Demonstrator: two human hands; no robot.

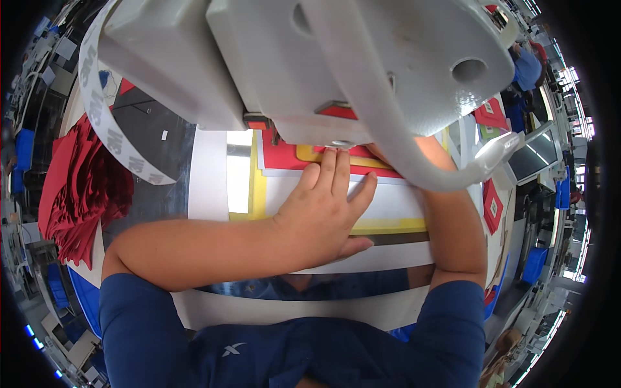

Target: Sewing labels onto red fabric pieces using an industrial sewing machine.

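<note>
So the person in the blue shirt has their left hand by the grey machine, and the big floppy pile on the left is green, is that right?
Not quite: the pile on the left is dark red, not green, as the head view shows. The rest is right: the shirt is blue and the left hand is by the grey machine.

One bulky grey machine (278, 64) has two bare hands (325, 207) at its underside – one dark-red cloth pile (84, 184) leftward.
</note>
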